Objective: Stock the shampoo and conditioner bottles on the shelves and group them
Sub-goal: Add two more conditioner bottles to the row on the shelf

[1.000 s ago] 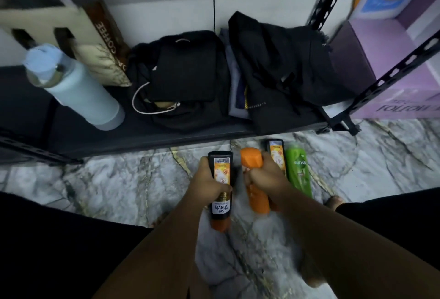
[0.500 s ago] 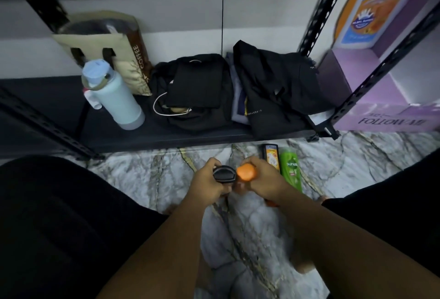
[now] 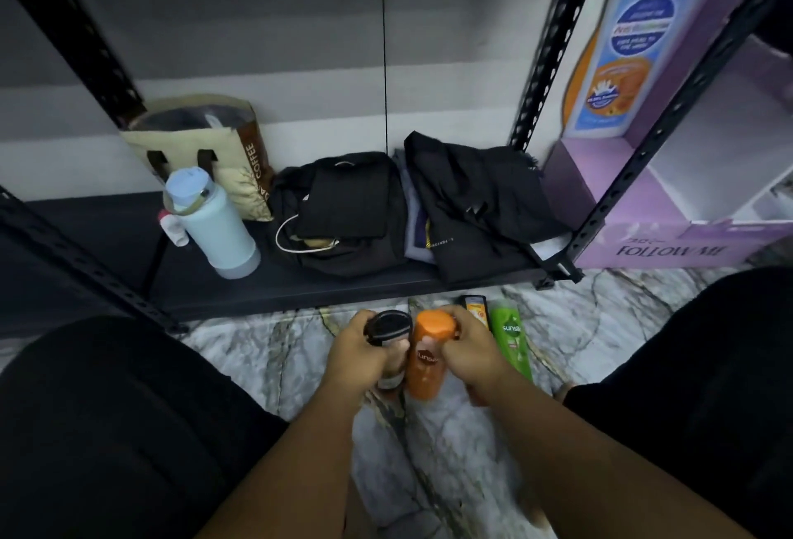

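Over the marble floor [image 3: 257, 345], before a black shelf [image 3: 128, 246], your left hand [image 3: 358, 356] grips a black-capped bottle [image 3: 387, 327], your right hand [image 3: 470, 349] an orange bottle [image 3: 429, 360].

Black-cap bottle [image 3: 388, 326] standing near upright, cap facing the camera, left hand [image 3: 358, 356] gripping its body. Orange bottle [image 3: 427, 362] touching its right side, orange cap up, white logo showing, right hand [image 3: 470, 356] curling round its top. Green bottle [image 3: 510, 341] lying flat on the floor [image 3: 600, 324], label up, cap towards the shelf [image 3: 300, 294]. Dark bottle [image 3: 475, 309] lying just left of it, lower part hiding behind the right hand.
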The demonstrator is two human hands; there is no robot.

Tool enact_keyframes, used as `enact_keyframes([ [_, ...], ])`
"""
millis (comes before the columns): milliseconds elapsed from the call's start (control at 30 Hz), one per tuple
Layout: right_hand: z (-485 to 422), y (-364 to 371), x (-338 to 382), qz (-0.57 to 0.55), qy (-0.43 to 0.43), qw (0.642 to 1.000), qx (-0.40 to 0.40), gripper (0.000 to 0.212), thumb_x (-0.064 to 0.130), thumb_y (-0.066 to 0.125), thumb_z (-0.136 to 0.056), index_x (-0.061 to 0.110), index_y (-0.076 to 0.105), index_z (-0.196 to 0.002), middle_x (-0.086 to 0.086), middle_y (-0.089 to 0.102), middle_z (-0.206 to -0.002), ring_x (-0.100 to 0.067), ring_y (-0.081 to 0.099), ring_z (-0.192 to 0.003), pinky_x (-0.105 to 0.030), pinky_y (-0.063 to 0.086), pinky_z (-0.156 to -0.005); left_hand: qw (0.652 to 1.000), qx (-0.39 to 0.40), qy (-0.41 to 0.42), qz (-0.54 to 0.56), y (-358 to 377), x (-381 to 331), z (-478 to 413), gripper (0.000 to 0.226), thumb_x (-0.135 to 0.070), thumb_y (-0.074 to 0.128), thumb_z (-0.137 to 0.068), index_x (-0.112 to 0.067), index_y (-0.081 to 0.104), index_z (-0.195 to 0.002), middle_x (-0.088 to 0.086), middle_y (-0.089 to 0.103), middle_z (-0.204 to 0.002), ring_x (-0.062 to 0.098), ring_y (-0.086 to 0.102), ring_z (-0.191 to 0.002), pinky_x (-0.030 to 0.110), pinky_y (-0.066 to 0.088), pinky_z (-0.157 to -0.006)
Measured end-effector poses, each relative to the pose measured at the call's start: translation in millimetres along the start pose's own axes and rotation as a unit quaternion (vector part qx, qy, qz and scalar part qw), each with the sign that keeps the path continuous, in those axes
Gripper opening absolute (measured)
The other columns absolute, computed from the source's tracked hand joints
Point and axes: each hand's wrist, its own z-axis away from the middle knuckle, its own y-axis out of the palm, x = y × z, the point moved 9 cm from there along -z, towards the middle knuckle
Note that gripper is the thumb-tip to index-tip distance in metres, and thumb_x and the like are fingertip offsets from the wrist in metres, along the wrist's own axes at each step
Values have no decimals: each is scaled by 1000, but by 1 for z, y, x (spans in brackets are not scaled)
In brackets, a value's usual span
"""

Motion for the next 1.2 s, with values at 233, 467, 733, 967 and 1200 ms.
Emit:
enact_keyframes([
  [233, 34, -28, 114, -258, -99, 961, -22, 39, 4, 76, -86, 22, 67, -119, -3, 76, -111, -25, 72, -106, -54, 54, -99, 987, -37, 111, 114, -42, -116, 27, 31, -24, 81, -88, -42, 69, -109, -18, 76, -103, 4, 72, -99, 41, 58, -93],
  [467, 101, -79, 282, -266, -254, 930, -25, 51, 32, 83, -78, 28, 62, -124, 1, 75, -113, -20, 74, -102, -47, 59, -89, 942, -43, 280, 182, -109, -271, 94, 36, -31, 79, -87, -34, 67, -121, -13, 76, -114, 6, 72, -106, 36, 58, -89],
  [733, 163, -115, 411, -227, -377, 897, -44, 46, 42, 79, -82, 35, 59, -123, 6, 72, -112, -12, 74, -97, -39, 62, -80, 888, -67, 396, 224, -162, -386, 147, 31, -30, 73, -90, -22, 69, -119, -4, 78, -110, 14, 74, -104, 42, 59, -91],
  [967, 166, -131, 487, -244, -408, 877, -60, 52, 47, 79, -82, 36, 56, -127, 4, 71, -114, -19, 73, -100, -48, 61, -85, 860, -95, 458, 202, -192, -465, 167, 31, -38, 75, -90, -29, 69, -119, -8, 78, -109, 12, 75, -102, 47, 59, -92],
  [1200, 167, -145, 545, -261, -440, 856, -69, 46, 44, 75, -88, 38, 52, -127, 6, 70, -114, -21, 71, -103, -51, 59, -88, 847, -102, 489, 180, -208, -524, 169, 31, -44, 72, -91, -34, 67, -120, -12, 77, -110, 9, 74, -101, 48, 60, -90],
])
